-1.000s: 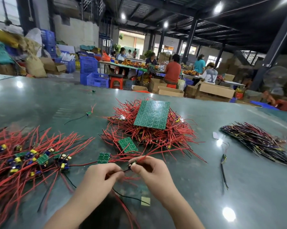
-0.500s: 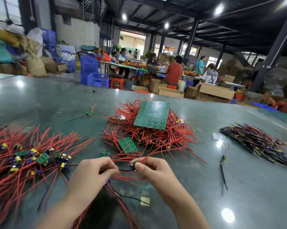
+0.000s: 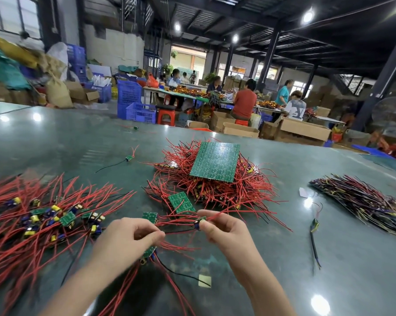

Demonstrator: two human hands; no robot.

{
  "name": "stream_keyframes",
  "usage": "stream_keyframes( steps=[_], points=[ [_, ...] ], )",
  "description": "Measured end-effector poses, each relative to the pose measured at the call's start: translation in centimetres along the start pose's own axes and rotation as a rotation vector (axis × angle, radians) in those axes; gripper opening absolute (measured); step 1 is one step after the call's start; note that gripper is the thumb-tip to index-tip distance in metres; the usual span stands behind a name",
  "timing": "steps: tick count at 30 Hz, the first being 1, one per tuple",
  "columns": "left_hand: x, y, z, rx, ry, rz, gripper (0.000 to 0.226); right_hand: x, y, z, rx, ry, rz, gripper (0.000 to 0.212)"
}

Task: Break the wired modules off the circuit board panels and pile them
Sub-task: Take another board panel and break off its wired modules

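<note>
While both hands work close to the near edge of the green tabletop (image 3: 55, 142), the stuff around them is pretty packed. Left hand (image 3: 126, 238) has fingers curled, pinching red wires w/ a small wired module (image 3: 149, 251) hanging just under it. Right hand (image 3: 224, 229) pinches another module (image 3: 199, 221) by its red lead, a black wire stretched between the two hands. Just beyond the fingers sit two broken-off panel pieces, a small one (image 3: 149, 217) and a bigger one (image 3: 181, 202), both at the near fringe of the big red-wire heap (image 3: 238, 190) mid-table. A full circuit board panel (image 3: 216, 161) lies on top of that heap. Pile of finished modules (image 3: 44, 217) spreads along the left edge, blue/yellow caps showing. Dark wire bundle (image 3: 361, 201) lies toward the right edge, w/ a stray module (image 3: 314, 225) btwn it and the hands. Another loose one (image 3: 129, 158) sits farther back left. Small yellowish scrap (image 3: 204, 280) near the wrists. No readable writing anywhere; board markings too small. Background: blue crates (image 3: 129, 99), cardboard boxes (image 3: 304, 131), ppl seated at another table.
</note>
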State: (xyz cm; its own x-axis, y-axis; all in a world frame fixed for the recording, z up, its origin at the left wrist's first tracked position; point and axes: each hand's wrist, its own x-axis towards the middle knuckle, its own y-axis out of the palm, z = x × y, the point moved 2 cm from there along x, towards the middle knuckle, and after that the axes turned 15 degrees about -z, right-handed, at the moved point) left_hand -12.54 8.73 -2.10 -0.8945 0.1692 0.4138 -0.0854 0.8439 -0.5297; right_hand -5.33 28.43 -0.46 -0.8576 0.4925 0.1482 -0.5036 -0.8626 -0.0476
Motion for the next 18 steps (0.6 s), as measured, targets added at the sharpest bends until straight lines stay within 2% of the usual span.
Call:
stream_keyframes(
  steps=[1, 2, 3, 5, 7, 9, 13, 18],
  points=[
    [-0.3, 0.0, -0.4, 0.242, 0.149, -0.182, 0.020, -0.1, 0.3, -0.1, 0.017, 0.012, -0.010, 0.016],
    [-0.7, 0.2, -1.3, 0.346, 0.261, -0.283, 0.032, -0.2, 0.6, -0.1, 0.029, 0.019, -0.020, 0.018],
    [-1.2, 0.6, -2.1, 0.364, 0.357, -0.340, 0.042, -0.3, 1.0, -0.2, 0.031, 0.016, -0.029, 0.019],
    [-2.1, 1.7, -3.0, 0.276, 0.510, -0.335, 0.048, -0.7, 1.8, -0.4, 0.021, -0.002, -0.015, 0.016],
    [-2.5, 2.3, -3.1, 0.143, 0.530, -0.264, 0.043, -1.1, 2.6, -0.5, 0.014, -0.011, 0.025, 0.013],
    [-2.3, 2.0, -2.8, 0.019, 0.496, -0.220, 0.039, -1.2, 3.1, -0.5, 0.037, 0.009, 0.025, 0.019],
    [-2.1, 1.5, -2.7, -0.050, 0.508, -0.193, 0.035, -0.5, 2.4, -0.8, 0.133, 0.068, -0.090, 0.028],
    [-1.9, 1.0, -3.0, 0.002, 0.608, -0.246, 0.026, -0.4, 2.3, -1.5, 0.434, 0.358, 0.021, 0.024]
  ],
)
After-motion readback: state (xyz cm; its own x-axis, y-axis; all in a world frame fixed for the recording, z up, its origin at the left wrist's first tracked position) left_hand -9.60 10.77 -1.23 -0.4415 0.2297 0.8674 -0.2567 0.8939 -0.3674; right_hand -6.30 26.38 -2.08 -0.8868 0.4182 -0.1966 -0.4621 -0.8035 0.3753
